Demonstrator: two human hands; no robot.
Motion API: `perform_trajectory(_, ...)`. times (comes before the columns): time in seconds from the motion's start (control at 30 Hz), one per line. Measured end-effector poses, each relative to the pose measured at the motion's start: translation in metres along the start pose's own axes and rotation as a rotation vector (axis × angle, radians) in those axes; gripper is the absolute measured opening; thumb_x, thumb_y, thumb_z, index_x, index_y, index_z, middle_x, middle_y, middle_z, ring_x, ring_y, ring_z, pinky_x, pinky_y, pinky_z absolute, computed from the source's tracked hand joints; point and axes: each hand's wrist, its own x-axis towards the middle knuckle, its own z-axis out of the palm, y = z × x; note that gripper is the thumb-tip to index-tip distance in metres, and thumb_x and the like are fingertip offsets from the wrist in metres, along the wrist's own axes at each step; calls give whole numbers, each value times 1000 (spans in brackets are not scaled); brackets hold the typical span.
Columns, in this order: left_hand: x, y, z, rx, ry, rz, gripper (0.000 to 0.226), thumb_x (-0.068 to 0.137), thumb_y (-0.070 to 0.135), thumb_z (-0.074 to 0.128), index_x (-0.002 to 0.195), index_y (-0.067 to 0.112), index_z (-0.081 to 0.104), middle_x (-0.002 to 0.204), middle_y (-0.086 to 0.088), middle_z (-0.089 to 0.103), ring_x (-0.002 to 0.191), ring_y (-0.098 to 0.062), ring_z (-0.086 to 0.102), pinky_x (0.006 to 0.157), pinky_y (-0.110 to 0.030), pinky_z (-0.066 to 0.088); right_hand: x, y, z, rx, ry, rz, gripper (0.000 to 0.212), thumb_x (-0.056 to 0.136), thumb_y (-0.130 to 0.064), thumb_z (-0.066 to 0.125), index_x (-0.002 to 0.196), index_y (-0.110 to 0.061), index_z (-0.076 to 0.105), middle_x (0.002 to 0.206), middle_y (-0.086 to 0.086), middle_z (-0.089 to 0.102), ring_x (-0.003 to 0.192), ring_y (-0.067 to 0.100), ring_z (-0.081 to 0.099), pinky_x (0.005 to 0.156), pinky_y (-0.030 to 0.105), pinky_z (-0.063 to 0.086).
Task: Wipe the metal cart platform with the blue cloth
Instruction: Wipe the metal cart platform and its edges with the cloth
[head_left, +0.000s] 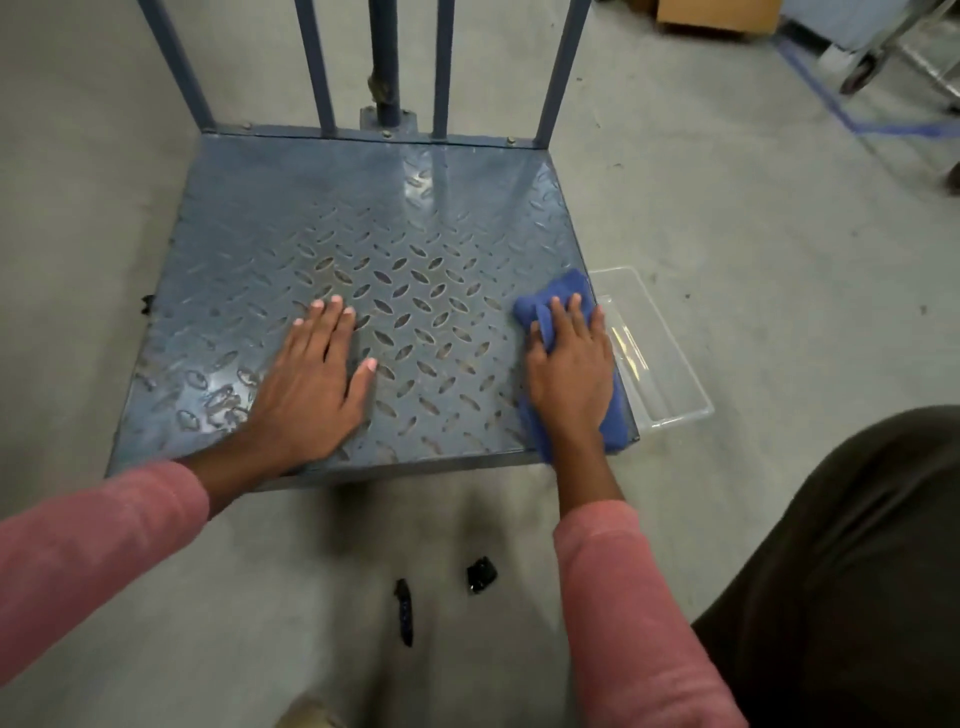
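Pink sleeves (639, 613) cover both my forearms, nearest the lens, with my dark trouser leg (852, 571) at the right. Left hand (311, 384): fingers spread, palm flat on the bare metal platform (322, 218) — it holds nothing. Right hand (569, 374): palm down, fingers extended close together, pressing the blue cloth (613, 415) onto the platform's near right corner. Cloth position — bunched beneath and ahead of my right fingers, reaching the platform's right edge. Just right of that hand, a clear plastic tub (660, 364) sits on the floor (753, 249) against the platform. Blue upright bars (441, 67) rise beyond both hands.
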Motion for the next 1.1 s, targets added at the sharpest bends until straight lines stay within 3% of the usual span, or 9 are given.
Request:
perform_trajectory(0.07,-16,-3,2,19,8,0,80,104,58,11,164,5,18,173,-14,14,161,-28,9,131,-49,12,-16,-11,5,-53,18,53,58,103,-40,39,157,-21,30,167,3,20,155,28,10,126,40,10)
perform_trajectory(0.23,-22,0,3,1,27,-19,79,102,53,18,162,1,25,171,-18,20,160,-32,14,130,-48,12,-90,-46,21,-22,-69,-351,56,103,-46,34,154,-24,37,165,-1,26,155,26,12,125,40,15)
perform_trajectory(0.3,-23,4,4,-1,34,-27,77,103,51,19,162,1,24,171,-19,19,160,-33,13,130,-47,9,-84,-37,20,-7,-78,-391,54,103,-48,36,153,-27,41,164,-3,29,155,24,14,125,40,16)
perform_trajectory(0.5,-31,6,5,14,34,-33,78,103,52,17,163,2,21,172,-17,16,160,-31,10,131,-46,8,-36,6,5,-69,61,140,56,105,-44,34,157,-22,32,166,4,23,154,32,11,125,45,12)
perform_trajectory(0.53,-31,7,5,19,35,-34,78,103,52,16,163,2,21,171,-17,16,160,-32,10,131,-47,8,-43,-7,7,-75,56,108,56,106,-44,32,157,-22,30,166,5,22,154,33,10,125,46,11)
perform_trajectory(0.67,-25,7,6,-3,54,-36,75,102,46,22,161,0,25,170,-19,19,160,-33,14,130,-48,11,-78,-70,32,-57,-101,-380,55,103,-50,31,155,-31,35,165,0,24,155,31,11,126,44,13)
perform_trajectory(0.8,-7,-7,2,-25,63,-31,72,102,43,22,161,2,26,170,-17,22,159,-32,15,130,-47,11,-32,-74,34,-28,-213,-569,52,102,-52,35,152,-37,39,165,-5,26,155,26,12,125,44,15)
perform_trajectory(0.97,0,-8,1,-1,53,-69,74,103,47,17,163,5,21,172,-14,17,160,-30,11,131,-43,5,31,-58,30,-55,-185,-355,55,105,-50,32,156,-29,33,166,0,21,154,32,10,125,47,14)
perform_trajectory(1.1,8,-4,1,30,66,-95,73,103,44,18,163,4,21,172,-15,17,160,-29,11,131,-44,6,-43,-71,30,-72,-70,-236,58,104,-49,29,157,-24,30,166,4,21,154,33,10,125,46,15)
